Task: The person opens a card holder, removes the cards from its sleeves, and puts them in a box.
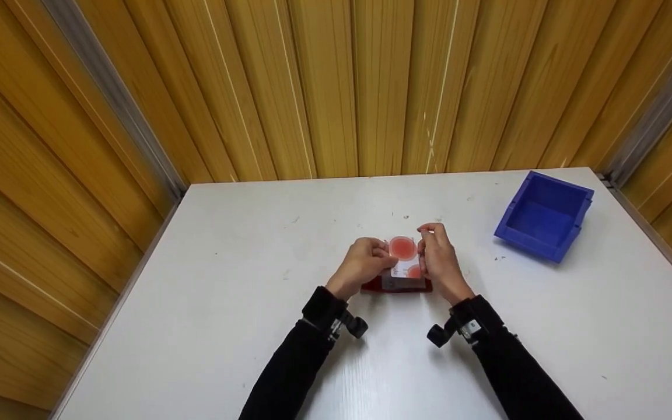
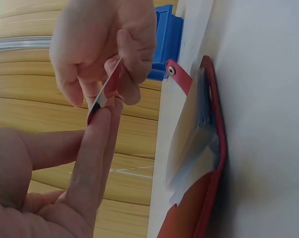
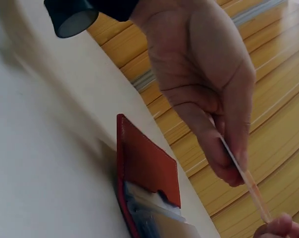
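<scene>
Above the bench [image 1: 242, 326], over an open red holder [image 3: 144, 153], a white card [image 1: 403, 248] with red discs is held up. Printed face tilts toward the head camera; its visible part looks longer running away from the person than across. Left hand [image 1: 362, 263] pinches the left edge, thumb over the face; right hand [image 1: 442, 259] pinches the right edge, card between both sets of fingers. Blue bin [image 1: 546, 224] well apart, far right.

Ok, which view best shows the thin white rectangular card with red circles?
The head view: the card faces that camera, so its printed side shows. Both wrist views catch it nearly edge-on, as a narrow strip.
</scene>
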### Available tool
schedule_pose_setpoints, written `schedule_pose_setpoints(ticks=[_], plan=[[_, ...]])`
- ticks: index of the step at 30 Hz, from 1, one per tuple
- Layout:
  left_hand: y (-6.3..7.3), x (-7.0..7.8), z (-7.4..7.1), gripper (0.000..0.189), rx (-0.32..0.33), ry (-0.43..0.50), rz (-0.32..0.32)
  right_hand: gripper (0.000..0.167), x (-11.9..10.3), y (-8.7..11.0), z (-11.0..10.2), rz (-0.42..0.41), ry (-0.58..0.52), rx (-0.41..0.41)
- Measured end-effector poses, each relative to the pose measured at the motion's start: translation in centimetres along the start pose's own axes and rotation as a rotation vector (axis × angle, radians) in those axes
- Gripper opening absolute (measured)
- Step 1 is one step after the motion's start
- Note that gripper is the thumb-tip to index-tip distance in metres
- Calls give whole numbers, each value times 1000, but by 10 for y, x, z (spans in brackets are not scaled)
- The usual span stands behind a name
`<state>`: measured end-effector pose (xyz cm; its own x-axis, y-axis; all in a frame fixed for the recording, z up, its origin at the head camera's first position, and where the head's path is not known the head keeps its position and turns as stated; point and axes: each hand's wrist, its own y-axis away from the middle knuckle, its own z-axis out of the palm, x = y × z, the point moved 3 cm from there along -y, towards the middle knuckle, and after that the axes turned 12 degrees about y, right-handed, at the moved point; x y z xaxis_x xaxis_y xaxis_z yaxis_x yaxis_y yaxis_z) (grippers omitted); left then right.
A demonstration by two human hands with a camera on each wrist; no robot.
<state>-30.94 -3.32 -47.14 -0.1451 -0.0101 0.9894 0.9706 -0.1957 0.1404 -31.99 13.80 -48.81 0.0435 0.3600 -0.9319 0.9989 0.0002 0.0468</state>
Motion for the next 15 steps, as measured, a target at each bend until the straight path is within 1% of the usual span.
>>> schedule_pose_setpoints(ticks=[4,5,9,11,15], plan=[[1,-3,6,15,-7,-8,-2,31,5,-1,4,-32,206,85],[1,-4,8,15,-13,-5,-1,29,6,-1,5,-47,231,95],[2,-6,13,15,-42,18,7,23,8,0,11,-90,253,107],[2,-7,15,15,-48,28,3,21,10,0,13,-98,246,107],[3,-8,16,14,-48,48,-9,23,12,0,13,-110,249,104]])
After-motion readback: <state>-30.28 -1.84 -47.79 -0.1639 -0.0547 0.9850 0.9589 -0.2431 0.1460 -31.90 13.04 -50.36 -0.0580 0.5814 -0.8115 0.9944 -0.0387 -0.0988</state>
